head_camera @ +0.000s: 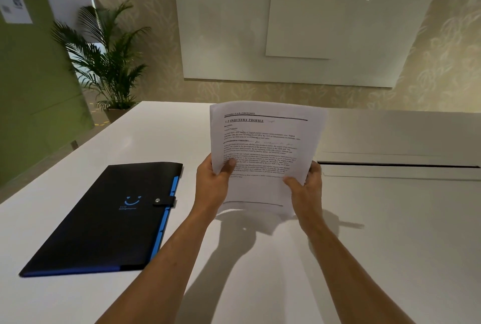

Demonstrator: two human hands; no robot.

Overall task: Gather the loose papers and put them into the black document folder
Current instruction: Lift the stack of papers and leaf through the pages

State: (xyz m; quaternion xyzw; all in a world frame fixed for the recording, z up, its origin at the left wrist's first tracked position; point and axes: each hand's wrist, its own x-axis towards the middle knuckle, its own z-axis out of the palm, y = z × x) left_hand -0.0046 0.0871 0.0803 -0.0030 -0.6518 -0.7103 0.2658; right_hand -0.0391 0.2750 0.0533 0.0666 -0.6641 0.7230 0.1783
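Note:
A stack of printed white papers (pixel 263 146) stands upright above the table, its bottom edge close to or resting on the surface; which one I cannot tell. My left hand (pixel 212 183) grips its lower left edge, thumb on the front. My right hand (pixel 305 188) holds the lower right edge the same way. The black document folder (pixel 104 222) lies flat on the table to the left of my hands. It is closed, its snap strap fastened, with blue tabs along its right edge.
The white table (pixel 390 245) has a long cable slot (pixel 398 166) at the right. A whiteboard (pixel 286 29) hangs on the far wall. A potted palm (pixel 109 63) stands beyond the table's far left corner, beside a green partition.

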